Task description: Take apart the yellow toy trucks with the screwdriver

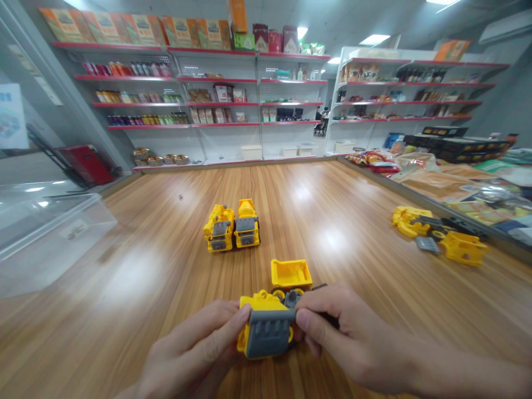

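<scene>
The shop shelves (208, 105) are being left far beyond the grip. The wooden table (166, 266) is being used as the support directly beneath it. Its glossy surface is being judged a hazard: a wheeled toy let go here could roll off, since nothing is blocking it. A clear plastic box (41, 233) is being kept well to the left of the grip. Ahead of the grip, a pair of assembled yellow vehicles (231, 227) is being left standing side by side, touching. Well to the right, loose yellow and grey parts (440, 235) are being left in a cluster near the table's edge. A careless sweep of a forearm is being judged enough to push them over it.

The toy truck (268, 327) is being held low over the table between both hands, with its grey front turned to the camera. The left hand (195, 349) is being closed on its left side, thumb and forefinger pressed to the yellow cab and grey grille. The right hand (353, 338) is being closed on its right side. Its fingertips (303, 321) are being pinched against the grille's edge, and a dark piece is being mostly hidden under them.

Just behind the grip, a yellow tipper bed (291, 274) is being shown above the truck's wheels. Whether it is joined to the chassis cannot be told. If it is only resting there, a squeeze or twist from either hand is being judged likely to pop it off. The dark piece could also slip out from under the fingers.
</scene>
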The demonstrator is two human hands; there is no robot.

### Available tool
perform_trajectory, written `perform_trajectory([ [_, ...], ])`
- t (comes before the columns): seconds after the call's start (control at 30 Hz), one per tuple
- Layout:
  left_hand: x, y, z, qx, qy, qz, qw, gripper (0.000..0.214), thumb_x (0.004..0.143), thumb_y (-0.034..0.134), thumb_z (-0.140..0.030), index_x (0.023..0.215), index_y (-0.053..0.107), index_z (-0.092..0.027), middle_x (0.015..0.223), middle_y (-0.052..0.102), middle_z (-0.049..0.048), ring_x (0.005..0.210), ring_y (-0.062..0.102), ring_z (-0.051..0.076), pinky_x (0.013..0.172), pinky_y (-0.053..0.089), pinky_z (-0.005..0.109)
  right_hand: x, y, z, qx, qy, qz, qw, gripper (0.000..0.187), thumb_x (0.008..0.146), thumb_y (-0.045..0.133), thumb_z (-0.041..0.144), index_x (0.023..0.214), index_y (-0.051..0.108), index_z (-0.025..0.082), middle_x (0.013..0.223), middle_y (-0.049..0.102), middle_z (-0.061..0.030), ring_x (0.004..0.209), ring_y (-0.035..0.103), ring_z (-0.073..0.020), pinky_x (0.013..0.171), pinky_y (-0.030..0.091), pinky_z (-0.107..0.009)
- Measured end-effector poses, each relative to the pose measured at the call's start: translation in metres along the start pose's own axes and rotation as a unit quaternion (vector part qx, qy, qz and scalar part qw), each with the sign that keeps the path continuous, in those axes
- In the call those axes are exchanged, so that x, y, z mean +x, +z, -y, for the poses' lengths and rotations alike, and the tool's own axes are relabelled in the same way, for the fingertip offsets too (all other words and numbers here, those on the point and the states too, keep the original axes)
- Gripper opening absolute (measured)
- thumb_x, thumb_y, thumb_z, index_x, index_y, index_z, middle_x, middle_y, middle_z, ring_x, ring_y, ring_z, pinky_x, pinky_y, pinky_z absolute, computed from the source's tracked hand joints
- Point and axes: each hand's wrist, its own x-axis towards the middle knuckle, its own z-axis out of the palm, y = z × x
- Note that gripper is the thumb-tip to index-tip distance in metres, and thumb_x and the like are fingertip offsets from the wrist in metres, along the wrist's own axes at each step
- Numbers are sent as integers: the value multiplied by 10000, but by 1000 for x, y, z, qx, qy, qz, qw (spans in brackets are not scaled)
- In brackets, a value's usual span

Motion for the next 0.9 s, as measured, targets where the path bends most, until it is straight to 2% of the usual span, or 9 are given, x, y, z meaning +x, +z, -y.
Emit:
perform_trajectory([
  [0.1,-3,-1,5,30,77,86,993,630,893,588,-99,1480,407,-236,1163,737,96,978,742,171,841,603,176,2,0,-5,-17,-8,-9,1000,367,989,403,273,639,458,180,587,482,26,547,457,-92,530,341,-213],
  [0.17,-5,1,7,36,82,92,992,647,906,575,-106,1506,359,-221,1128,733,107,973,738,180,816,619,188,3,0,-9,-48,-21,-22,998,342,984,412,266,653,447,183,601,466,31,544,429,-90,526,319,-221],
  [0.33,-7,8,5,12,67,76,995,633,913,563,-106,1505,357,-193,1055,734,99,966,734,186,775,638,205,3,-3,-14,-107,-61,-42,992,291,964,435,253,682,452,184,639,473,23,573,415,-99,554,306,-244],
  [0.6,-4,11,5,-43,45,85,994,633,922,564,-108,1507,342,-197,1086,736,74,1053,710,169,840,618,199,3,-4,-11,-75,-53,-36,995,303,945,436,246,650,393,193,590,403,44,529,356,-90,507,263,-241],
  [0.77,0,13,1,-61,32,65,995,592,934,548,-137,1492,378,-243,946,757,35,901,750,151,720,640,178,1,-3,-11,-35,-27,-4,999,343,978,390,279,649,423,190,581,439,36,512,388,-90,497,285,-235],
  [0.9,3,13,-1,-58,39,54,996,545,939,547,-155,1466,429,-233,955,765,55,857,756,153,677,639,173,0,-2,-9,-5,-19,1,1000,363,988,372,294,643,425,191,568,448,30,504,409,-93,496,308,-230],
])
